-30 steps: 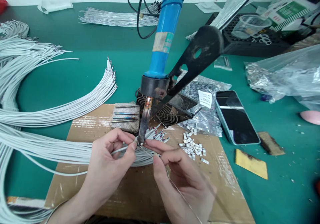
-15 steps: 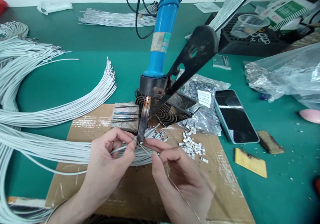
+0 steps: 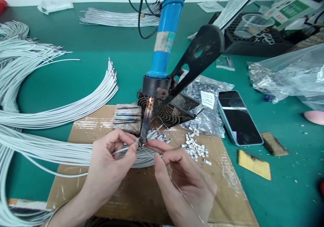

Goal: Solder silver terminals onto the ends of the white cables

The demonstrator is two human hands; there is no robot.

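Observation:
A blue-handled soldering iron (image 3: 162, 48) hangs tip-down in a black metal bracket (image 3: 194, 58), its tip between my hands. My left hand (image 3: 111, 163) pinches the end of a white cable (image 3: 120, 150) right beside the tip. Whatever small part sits at that cable end is mostly hidden by my fingertips. In my right hand (image 3: 179, 176), thumb and fingers close on a thin solder wire (image 3: 186, 198); its upper end reaches the iron's tip. Below and behind my hands lies a bundle of white cables (image 3: 63, 151) with coloured wire ends.
Small white connectors (image 3: 194, 147) lie scattered on the cardboard (image 3: 141, 193). Behind them are a fan (image 3: 169, 114), a bag of parts (image 3: 207, 119) and a phone (image 3: 239, 119). Spare tips rest on a block (image 3: 127, 125) to the left. A yellow sponge (image 3: 254, 164) lies at right.
Hardly anything differs. Both hands keep their pinch at the iron's tip, and the view has shifted very slightly.

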